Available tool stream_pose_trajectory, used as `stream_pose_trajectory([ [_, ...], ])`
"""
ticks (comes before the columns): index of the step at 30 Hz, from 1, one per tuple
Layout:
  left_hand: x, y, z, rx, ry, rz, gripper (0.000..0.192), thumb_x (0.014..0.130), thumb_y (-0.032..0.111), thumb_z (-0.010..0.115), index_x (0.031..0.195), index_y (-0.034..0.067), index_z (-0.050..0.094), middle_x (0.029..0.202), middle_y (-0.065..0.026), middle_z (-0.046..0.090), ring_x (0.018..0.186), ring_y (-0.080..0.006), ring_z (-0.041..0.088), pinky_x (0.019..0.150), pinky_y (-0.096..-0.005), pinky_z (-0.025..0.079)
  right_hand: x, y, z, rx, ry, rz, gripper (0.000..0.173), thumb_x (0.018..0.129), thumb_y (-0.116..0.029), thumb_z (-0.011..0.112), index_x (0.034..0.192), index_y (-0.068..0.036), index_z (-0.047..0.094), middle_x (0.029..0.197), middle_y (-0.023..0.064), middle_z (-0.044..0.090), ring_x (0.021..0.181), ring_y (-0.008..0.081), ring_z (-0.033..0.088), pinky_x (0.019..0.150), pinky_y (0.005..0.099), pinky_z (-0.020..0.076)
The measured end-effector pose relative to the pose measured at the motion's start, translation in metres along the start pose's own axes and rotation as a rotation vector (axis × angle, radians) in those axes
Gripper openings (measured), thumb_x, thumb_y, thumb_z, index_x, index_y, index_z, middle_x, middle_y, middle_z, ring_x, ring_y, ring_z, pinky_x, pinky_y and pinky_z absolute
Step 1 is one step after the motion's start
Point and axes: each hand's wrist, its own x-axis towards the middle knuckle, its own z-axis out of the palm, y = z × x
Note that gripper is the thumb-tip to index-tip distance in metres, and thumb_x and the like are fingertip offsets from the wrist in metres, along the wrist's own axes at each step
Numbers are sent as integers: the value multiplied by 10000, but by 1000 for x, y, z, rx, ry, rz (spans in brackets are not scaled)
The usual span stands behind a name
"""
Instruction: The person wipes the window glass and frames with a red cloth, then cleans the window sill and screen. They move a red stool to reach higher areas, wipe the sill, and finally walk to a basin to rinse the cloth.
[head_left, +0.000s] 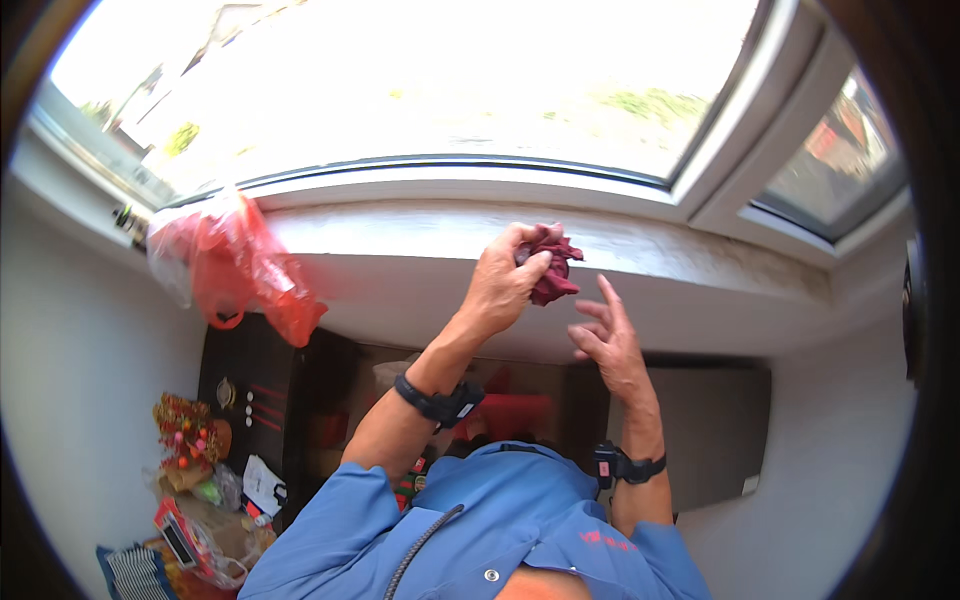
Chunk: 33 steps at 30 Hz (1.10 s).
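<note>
Bunched up in my left hand (501, 283) is a dark red cloth (555, 271), held in front of the edge of the white windowsill (390, 229). Its folds stick out past my thumb and fingertips. To the right of the cloth and a little lower, my right hand (616, 346) is raised with its fingers spread and nothing in them. A small gap separates its fingertips from the cloth. Some of its fingers are slightly blurred.
Red and clear plastic bags (244, 270) hang over the sill's left end. Below left stands a dark cabinet (247, 352), near artificial flowers (187, 435) and packaged goods. A dark grey panel (694, 427) lies below right. The window frame (720, 135) rises behind the sill.
</note>
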Motion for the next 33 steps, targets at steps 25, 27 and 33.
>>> stream_pose_trajectory([
  [25, -53, -4, 67, -492, -274, -498, 375, 1030, 238, 539, 1303, -17, 571, 1105, -205, 720, 971, -324, 749, 829, -422, 632, 4, -28, -186, -112, 609, -380, 710, 772, -226, 936, 1340, -1, 574, 1151, 125, 701, 1043, 194, 676, 884, 342, 587],
  [27, -51, -8, 68, -508, -269, -484, 329, 1035, 244, 515, 1238, 3, 609, 1037, -168, 729, 921, -281, 745, 785, -387, 623, 6, -32, -249, 266, 739, -365, 638, 798, -218, 925, 1306, -9, 599, 1154, 133, 693, 1033, 201, 688, 868, 351, 599],
  [33, -44, -23, 80, -447, -99, -536, 243, 1022, 212, 529, 1128, 15, 625, 947, -135, 719, 803, -232, 714, 712, -354, 591, 1, -46, -436, 511, 951, -404, 433, 811, 33, 760, 1217, -1, 614, 1132, 126, 691, 985, 258, 729, 873, 410, 639],
])
